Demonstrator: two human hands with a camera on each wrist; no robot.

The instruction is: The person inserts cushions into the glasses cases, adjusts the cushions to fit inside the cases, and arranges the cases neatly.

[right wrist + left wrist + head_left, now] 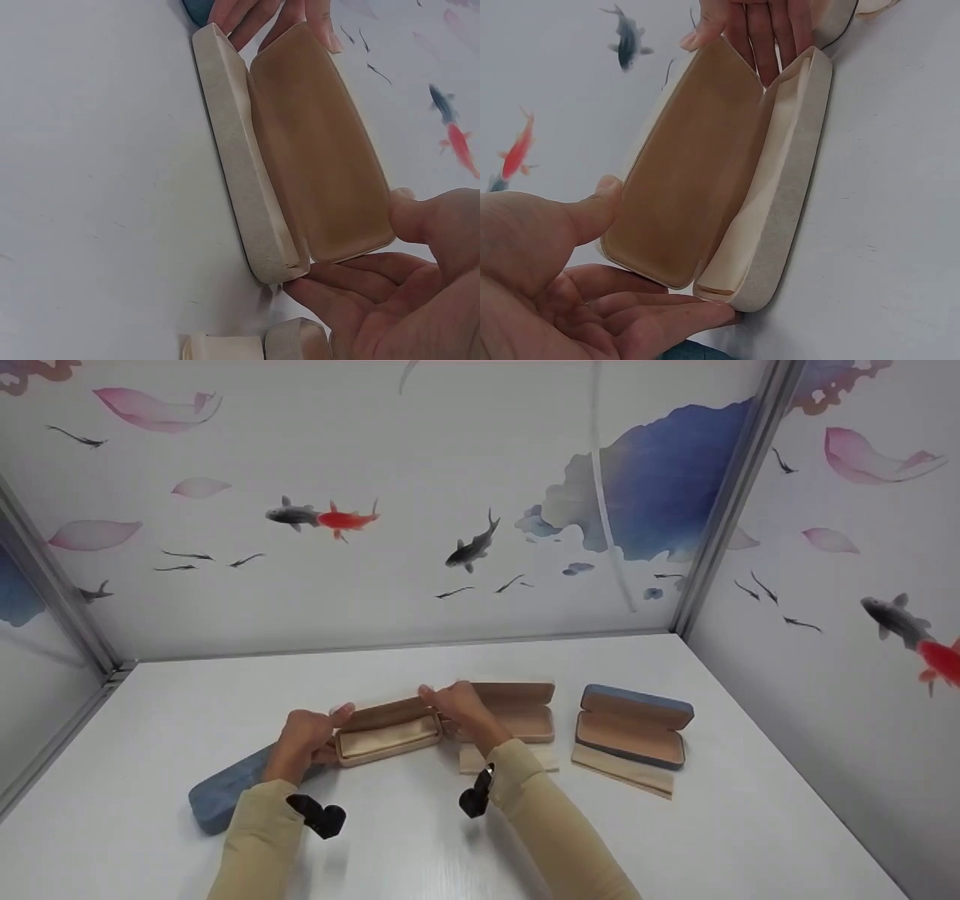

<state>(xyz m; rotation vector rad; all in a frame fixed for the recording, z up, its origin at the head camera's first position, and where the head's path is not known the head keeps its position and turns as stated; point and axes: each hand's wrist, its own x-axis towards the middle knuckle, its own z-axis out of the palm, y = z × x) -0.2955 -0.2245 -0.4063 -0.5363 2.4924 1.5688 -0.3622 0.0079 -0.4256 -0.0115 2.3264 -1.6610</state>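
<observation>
A light grey-beige glasses case (799,180) stands on the table with its lid raised and its tan lining showing. Inside its base lies a folded cream cloth (386,737). My left hand (304,739) holds the left end, thumb at the lid's edge and fingers along the end of the base. At the opposite end, my right hand (465,709) holds the case likewise, as the right wrist view shows. Partly behind my left forearm is a closed blue glasses case (232,791).
Right of my right hand, another light glasses case (521,692) stands open, a folded cloth (538,759) before it. Farther right is an open blue glasses case (637,703) with a folded cloth (622,771) in front. White walls with painted fish enclose the table (405,840).
</observation>
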